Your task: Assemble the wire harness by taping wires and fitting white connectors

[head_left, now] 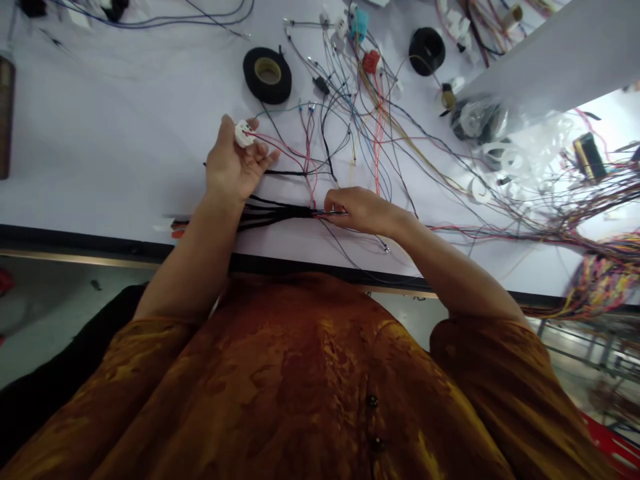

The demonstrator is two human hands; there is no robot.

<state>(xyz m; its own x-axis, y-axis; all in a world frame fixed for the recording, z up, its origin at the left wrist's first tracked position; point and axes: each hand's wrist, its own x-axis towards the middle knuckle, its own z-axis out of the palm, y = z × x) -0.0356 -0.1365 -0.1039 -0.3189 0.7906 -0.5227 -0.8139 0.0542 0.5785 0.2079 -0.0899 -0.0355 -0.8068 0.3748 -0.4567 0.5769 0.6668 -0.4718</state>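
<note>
My left hand [234, 163] is raised a little over the white table [100, 147] and holds a small white connector [243, 133] between thumb and fingers; red and pink wires run from it to the right. My right hand [357, 208] lies on the table with its fingers pinched on thin wires at the end of a black taped wire bundle [273, 212]. The bundle stretches left under my left forearm. Loose coloured wires [370, 127] fan out beyond both hands.
A black tape roll [267, 73] lies behind my left hand; a second black roll [427, 50] sits further right. White, red and teal connectors lie among the wires at the back. A thick mass of coloured wires [600, 267] hangs off the right edge.
</note>
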